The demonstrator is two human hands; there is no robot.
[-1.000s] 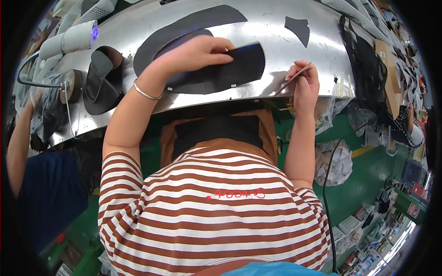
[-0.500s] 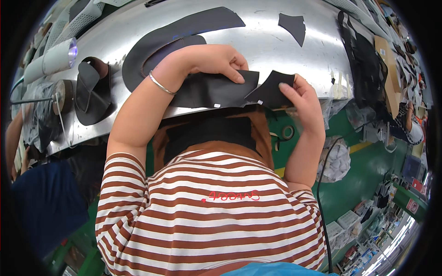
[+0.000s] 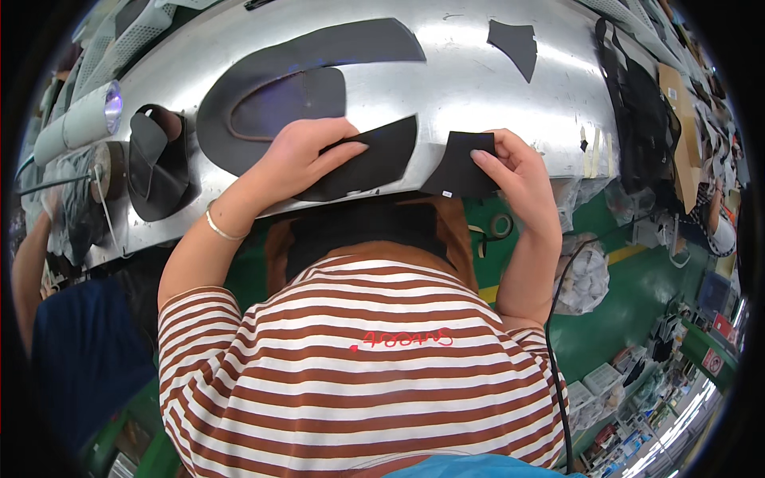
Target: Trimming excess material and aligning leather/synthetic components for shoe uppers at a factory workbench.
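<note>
My left hand (image 3: 307, 159) grips a larger black leather-like panel (image 3: 381, 163) between thumb and fingers, its far right corner raised toward the table's middle. Between the thumb and fingers of my right hand (image 3: 516, 166) is a smaller black leather-like piece (image 3: 460, 165) with a curved left edge and a small white tag at its lower edge. The two pieces are apart, both at the table's near edge. Beyond my left hand lies a big curved black shoe-upper-like piece (image 3: 231, 92) with a stitched inner edge. Another small dark cut piece (image 3: 515, 46) lies flat at the far right.
The metal table (image 3: 454, 88) spans the view. To the left stand a folded black leather piece (image 3: 157, 163), a white cylindrical lamp (image 3: 76, 119) and a spool (image 3: 110, 170). Black strips (image 3: 637, 103) hang at the right edge. Another person's arm (image 3: 30, 271) shows at far left.
My left hand has drawn left and nearer, taking the larger panel away from the smaller piece and tilting it. My right hand has turned the smaller piece slightly. The gap between them is wider.
</note>
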